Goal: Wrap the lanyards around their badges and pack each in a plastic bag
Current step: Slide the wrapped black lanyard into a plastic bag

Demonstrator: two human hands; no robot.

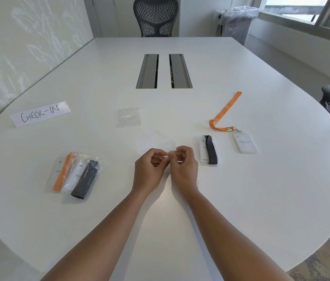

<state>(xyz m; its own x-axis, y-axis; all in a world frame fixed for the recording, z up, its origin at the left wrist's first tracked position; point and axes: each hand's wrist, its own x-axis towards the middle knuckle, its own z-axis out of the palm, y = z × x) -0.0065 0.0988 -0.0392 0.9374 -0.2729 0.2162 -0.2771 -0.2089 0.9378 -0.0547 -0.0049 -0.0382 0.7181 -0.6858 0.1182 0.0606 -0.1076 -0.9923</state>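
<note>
While both hands pinch one clear plastic bag [156,142] at its near edge, the left hand [150,169] and right hand [183,168] sit side by side. The wrapped black-lanyard badge [208,149] lies at the right hand's two o'clock, long axis twelve-to-six. Whether the bag's mouth is open is hard to tell.

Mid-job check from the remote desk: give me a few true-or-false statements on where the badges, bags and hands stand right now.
1. Both hands, left hand and right hand, pinch the clear bag. True.
2. The orange lanyard is wound round its badge. False: it lies stretched out on the table.
3. The dark-wrapped badge is already bagged. False: it lies bare beside the right hand.
4. Two packed bags lie to the left. True.
5. A spare bag lies beyond the hands. True.
</note>
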